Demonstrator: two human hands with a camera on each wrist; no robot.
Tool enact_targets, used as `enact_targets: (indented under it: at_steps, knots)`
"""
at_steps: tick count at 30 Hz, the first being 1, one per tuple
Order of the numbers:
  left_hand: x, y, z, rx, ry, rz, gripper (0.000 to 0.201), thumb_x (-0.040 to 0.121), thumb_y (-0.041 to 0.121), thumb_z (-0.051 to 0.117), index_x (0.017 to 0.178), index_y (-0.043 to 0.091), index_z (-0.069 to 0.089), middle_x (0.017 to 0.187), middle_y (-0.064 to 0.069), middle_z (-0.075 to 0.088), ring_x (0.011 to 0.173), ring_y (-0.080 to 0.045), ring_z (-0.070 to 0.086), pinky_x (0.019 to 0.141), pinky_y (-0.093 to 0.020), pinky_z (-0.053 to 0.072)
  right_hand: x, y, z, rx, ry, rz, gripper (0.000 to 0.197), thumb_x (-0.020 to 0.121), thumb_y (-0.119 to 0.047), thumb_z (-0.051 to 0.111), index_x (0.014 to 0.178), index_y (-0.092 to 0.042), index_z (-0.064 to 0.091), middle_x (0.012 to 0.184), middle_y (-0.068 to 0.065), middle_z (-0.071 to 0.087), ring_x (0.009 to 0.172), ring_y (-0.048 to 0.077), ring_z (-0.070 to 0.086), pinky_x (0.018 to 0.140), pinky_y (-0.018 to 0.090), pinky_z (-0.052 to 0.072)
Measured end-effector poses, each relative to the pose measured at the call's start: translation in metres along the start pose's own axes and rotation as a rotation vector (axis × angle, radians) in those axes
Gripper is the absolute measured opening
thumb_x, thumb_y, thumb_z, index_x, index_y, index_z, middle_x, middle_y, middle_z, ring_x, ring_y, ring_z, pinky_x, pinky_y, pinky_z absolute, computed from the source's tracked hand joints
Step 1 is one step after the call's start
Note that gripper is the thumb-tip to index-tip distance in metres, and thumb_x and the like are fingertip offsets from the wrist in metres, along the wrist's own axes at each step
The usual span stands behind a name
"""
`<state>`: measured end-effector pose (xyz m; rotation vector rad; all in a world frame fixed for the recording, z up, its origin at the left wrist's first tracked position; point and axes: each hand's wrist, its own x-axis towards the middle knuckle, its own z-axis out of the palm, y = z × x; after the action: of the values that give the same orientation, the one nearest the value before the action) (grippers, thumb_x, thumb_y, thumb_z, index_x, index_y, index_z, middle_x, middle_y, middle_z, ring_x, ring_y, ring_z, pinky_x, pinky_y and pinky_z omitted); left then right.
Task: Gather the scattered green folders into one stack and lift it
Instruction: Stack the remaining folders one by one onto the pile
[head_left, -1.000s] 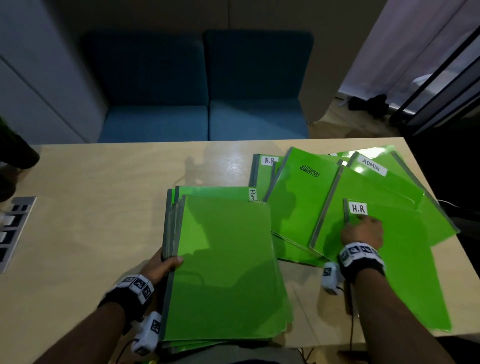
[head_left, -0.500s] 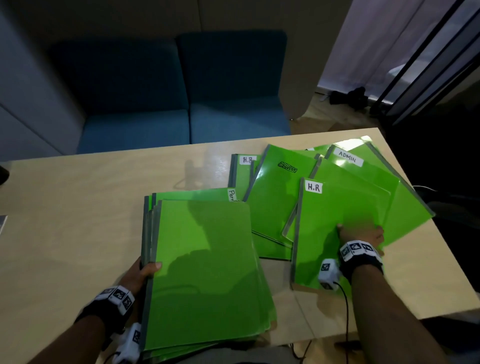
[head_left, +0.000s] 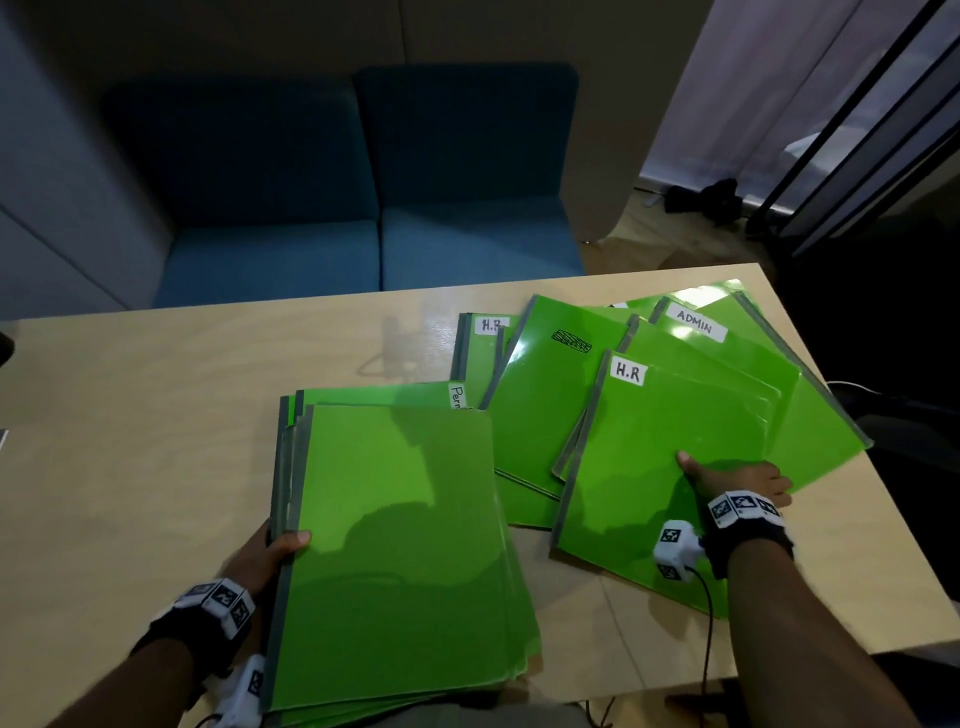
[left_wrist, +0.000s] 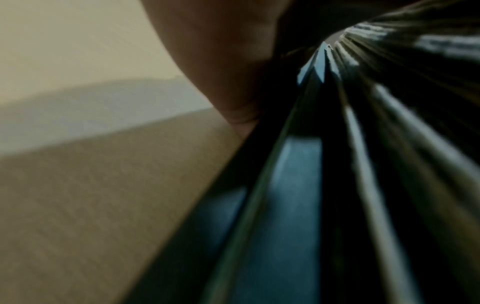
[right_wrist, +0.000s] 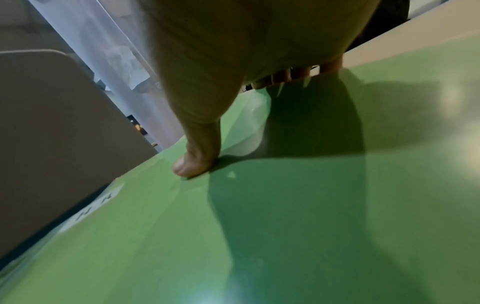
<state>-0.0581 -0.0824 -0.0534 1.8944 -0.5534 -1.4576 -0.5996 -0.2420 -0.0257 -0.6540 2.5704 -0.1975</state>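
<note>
Head view: left hand (head_left: 270, 556) grips stack (head_left: 400, 545) by spine, lower centre | right hand (head_left: 737, 480) pinches H.R folder (head_left: 649, 467) edge, centre right | loose folders (head_left: 550, 405) fanned upper right | roughly halfway; no lift yet

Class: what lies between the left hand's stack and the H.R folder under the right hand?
Head view: beside the stack, the scribble-marked folder, tucked under the H.R folder; nearer, bare table.

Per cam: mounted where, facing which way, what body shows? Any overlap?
Head: head-worn, forward-down at table, folders; left hand, right hand, forearms show.
Left wrist: wrist-worn, along the stack edge; palm shows.
Right wrist: wrist-worn, along the H.R folder; thumb, fingertips show.
Shared: head and right wrist both see the H.R folder.
</note>
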Motion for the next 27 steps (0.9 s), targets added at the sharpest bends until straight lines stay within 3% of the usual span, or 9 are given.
enact_targets:
  at_steps: [5, 7, 9, 12, 16, 19, 23, 27]
  knots:
    - [0.001, 0.000, -0.002, 0.055, 0.015, -0.011, 0.096, 0.038, 0.054, 0.070, 0.122, 0.012, 0.052, 0.112, -0.015, 0.062, 0.104, -0.034, 0.058, 0.101, -0.050, 0.039, -0.006, -0.016, 0.005, 0.020, -0.009, -0.076, 0.122, 0.059, -0.056, 0.085, 0.142, 0.007, 0.022, 0.149, 0.026, 0.028, 0.138, 0.042, 0.029, 0.111, 0.051, 0.030]
    - [0.000, 0.000, -0.002, 0.070, 0.012, -0.019, 0.096, 0.038, 0.055, 0.070, 0.123, 0.014, 0.052, 0.113, -0.015, 0.062, 0.105, -0.033, 0.058, 0.102, -0.052, 0.039, -0.006, -0.022, 0.004, 0.101, -0.050, -0.061, 0.120, 0.057, -0.053, 0.088, 0.143, 0.004, 0.026, 0.143, 0.023, 0.039, 0.129, 0.042, 0.043, 0.103, 0.051, 0.042]
    - [0.002, -0.002, -0.004, 0.080, 0.015, -0.019, 0.093, 0.039, 0.057, 0.070, 0.121, 0.017, 0.052, 0.114, -0.013, 0.062, 0.106, -0.031, 0.058, 0.103, -0.051, 0.038, -0.007, -0.025, 0.001, 0.161, -0.093, -0.037, 0.105, 0.062, -0.047, 0.084, 0.143, -0.001, 0.034, 0.139, 0.021, 0.046, 0.117, 0.041, 0.054, 0.091, 0.045, 0.049]
    - [0.006, -0.007, -0.008, 0.097, 0.010, -0.023, 0.091, 0.039, 0.062, 0.075, 0.118, 0.023, 0.054, 0.117, -0.010, 0.063, 0.107, -0.031, 0.059, 0.104, -0.053, 0.038, -0.011, -0.031, -0.004, 0.192, -0.118, -0.030, 0.079, 0.074, -0.037, 0.076, 0.139, -0.007, 0.043, 0.140, 0.022, 0.046, 0.110, 0.040, 0.058, 0.081, 0.038, 0.049]
    - [0.014, -0.019, -0.013, 0.092, 0.008, -0.033, 0.099, 0.038, 0.062, 0.077, 0.124, 0.020, 0.052, 0.118, -0.010, 0.063, 0.109, -0.032, 0.059, 0.104, -0.054, 0.038, -0.017, -0.033, -0.002, 0.292, -0.157, -0.038, 0.079, 0.075, -0.032, 0.077, 0.142, -0.009, 0.040, 0.130, 0.021, 0.056, 0.107, 0.040, 0.061, 0.091, 0.046, 0.052]
    - [0.021, -0.027, -0.015, 0.088, 0.009, -0.022, 0.107, 0.035, 0.066, 0.080, 0.127, 0.018, 0.052, 0.117, -0.012, 0.065, 0.106, -0.034, 0.061, 0.101, -0.057, 0.040, -0.016, -0.031, -0.003, 0.339, -0.226, -0.021, 0.082, 0.078, -0.031, 0.076, 0.147, -0.013, 0.035, 0.137, 0.019, 0.053, 0.105, 0.043, 0.061, 0.092, 0.051, 0.051]
    - [0.026, -0.034, -0.021, 0.092, 0.007, -0.067, 0.103, 0.035, 0.064, 0.082, 0.123, 0.017, 0.056, 0.112, -0.013, 0.068, 0.100, -0.034, 0.065, 0.097, -0.053, 0.045, -0.020, -0.042, -0.006, 0.437, -0.191, -0.079, 0.080, 0.082, -0.020, 0.075, 0.148, -0.007, 0.033, 0.145, 0.020, 0.046, 0.122, 0.041, 0.052, 0.097, 0.041, 0.044]
    - [0.004, -0.006, -0.008, 0.077, 0.001, -0.034, 0.091, 0.043, 0.061, 0.079, 0.120, 0.020, 0.053, 0.118, -0.007, 0.062, 0.106, -0.029, 0.060, 0.103, -0.049, 0.039, -0.034, -0.066, -0.017, 0.559, -0.097, -0.287, 0.070, 0.086, -0.021, 0.071, 0.144, 0.000, 0.036, 0.141, 0.022, 0.048, 0.126, 0.037, 0.050, 0.103, 0.041, 0.040]
